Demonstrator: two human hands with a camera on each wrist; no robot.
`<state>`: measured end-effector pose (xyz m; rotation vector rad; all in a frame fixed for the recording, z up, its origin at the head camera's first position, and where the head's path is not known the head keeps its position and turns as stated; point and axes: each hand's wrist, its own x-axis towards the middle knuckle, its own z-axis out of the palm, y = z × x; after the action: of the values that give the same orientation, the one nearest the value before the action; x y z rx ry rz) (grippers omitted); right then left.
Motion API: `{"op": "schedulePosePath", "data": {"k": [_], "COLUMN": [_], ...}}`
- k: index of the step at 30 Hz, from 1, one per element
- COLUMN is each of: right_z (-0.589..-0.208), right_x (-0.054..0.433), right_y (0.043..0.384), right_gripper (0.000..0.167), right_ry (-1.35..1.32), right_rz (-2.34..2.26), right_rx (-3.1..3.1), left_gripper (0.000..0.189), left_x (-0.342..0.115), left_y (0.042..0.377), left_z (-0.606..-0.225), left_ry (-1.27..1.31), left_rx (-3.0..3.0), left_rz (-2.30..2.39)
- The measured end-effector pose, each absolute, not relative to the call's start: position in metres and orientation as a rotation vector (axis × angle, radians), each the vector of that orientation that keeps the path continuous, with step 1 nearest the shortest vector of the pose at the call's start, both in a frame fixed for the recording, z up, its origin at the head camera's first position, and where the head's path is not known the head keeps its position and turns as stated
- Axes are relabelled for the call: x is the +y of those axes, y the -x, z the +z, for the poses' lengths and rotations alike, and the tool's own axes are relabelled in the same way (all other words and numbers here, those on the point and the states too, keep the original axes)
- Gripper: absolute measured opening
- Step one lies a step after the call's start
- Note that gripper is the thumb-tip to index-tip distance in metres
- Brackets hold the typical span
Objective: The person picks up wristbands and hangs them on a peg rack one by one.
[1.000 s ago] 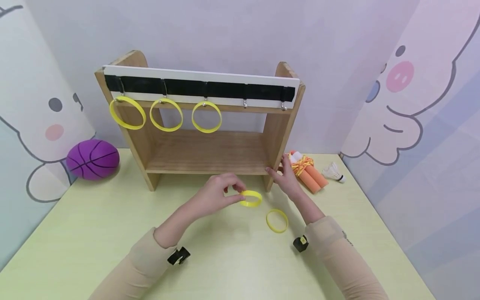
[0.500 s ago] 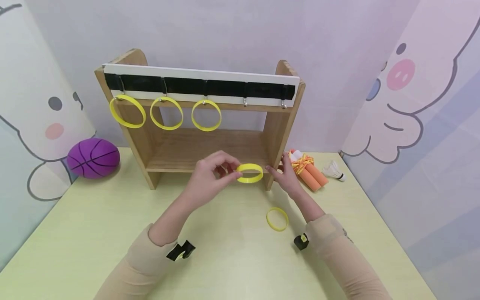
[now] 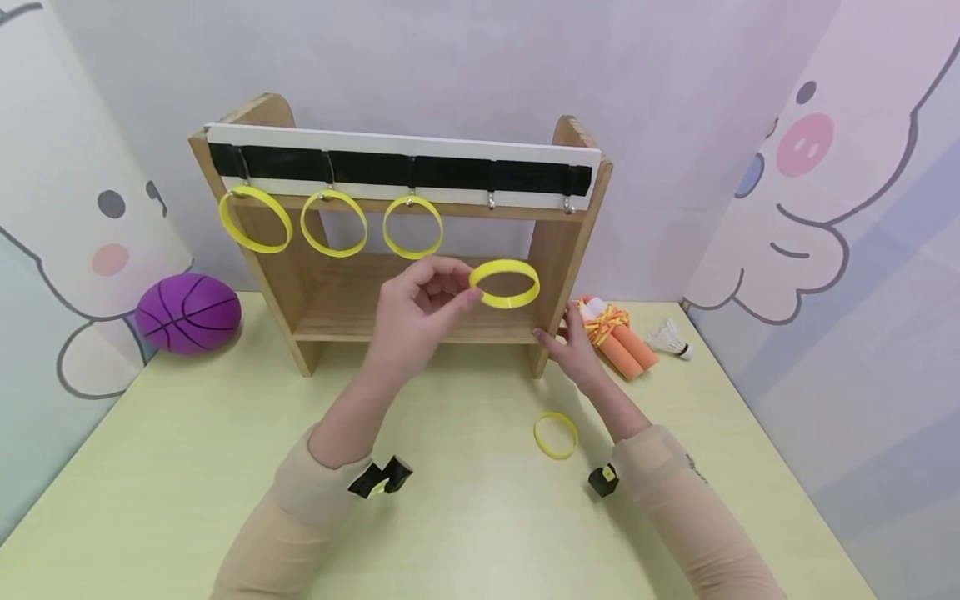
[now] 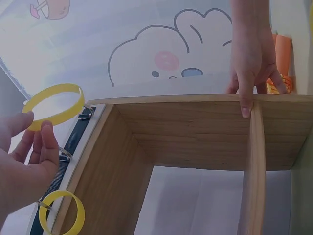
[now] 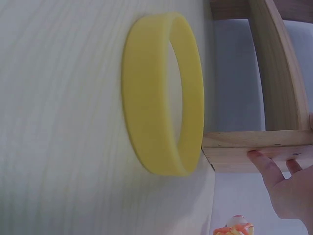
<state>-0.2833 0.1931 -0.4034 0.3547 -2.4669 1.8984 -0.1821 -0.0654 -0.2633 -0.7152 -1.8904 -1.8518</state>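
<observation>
The table [image 3: 465, 525] carries everything I see from here; the wooden rack [image 3: 337, 310] stands toward its far edge. I find the ball [image 3: 189, 314] at the table's far left corner. The right hand [image 3: 576, 354] grips the rack low on its right side, thumb at the front where shelf meets panel, fingers against the outer face. I read the left hand [image 3: 416, 312] as a narrow pinch: thumb and fingertips close on the left rim of the held ring [image 3: 517, 301], raised before the rack's right half. The rope [image 3: 630, 346] lies right of the rack, toward the far edge. I count three hanging rings [image 3: 337, 253] on the left hooks, and the loose ring [image 5: 146, 93] lies flat in front of the rack's right foot. The shuttlecock [image 3: 669, 340] sits near the table's far right corner.
</observation>
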Motion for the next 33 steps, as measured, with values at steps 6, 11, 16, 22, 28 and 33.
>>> {"op": "schedulePosePath", "data": {"k": [6,11,16,22,28,33], "right_z": [-0.405,-0.391,-0.382,-0.38,-0.381,-0.382], "right_x": [0.192,0.188,0.186,0.186,0.186,0.187], "right_y": [0.285,0.276,0.269,0.268,0.27,0.27], "right_gripper": [0.072,0.07,0.071,0.07,0.072,0.072], "right_ry": [-0.365,-0.368,-0.357,-0.332,-0.343,-0.354], "right_rz": [1.923,1.96,1.962,1.934,1.944,1.946], "right_rx": [-2.452,-2.451,-2.463,-2.495,-2.488,-2.48], "left_gripper": [0.022,0.023,0.022,0.02,0.023,0.024], "left_x": [-0.058,-0.052,-0.048,-0.044,-0.043,-0.043], "left_y": [0.191,0.203,0.213,0.22,0.223,0.225], "left_z": [-0.255,-0.254,-0.254,-0.257,-0.262,-0.269], "left_ry": [0.674,0.672,0.638,0.561,0.517,0.509], "left_rx": [-1.684,-1.59,-1.548,-1.513,-1.505,-1.515], "left_rz": [-1.959,-2.005,-2.081,-2.125,-2.126,-2.119]}}
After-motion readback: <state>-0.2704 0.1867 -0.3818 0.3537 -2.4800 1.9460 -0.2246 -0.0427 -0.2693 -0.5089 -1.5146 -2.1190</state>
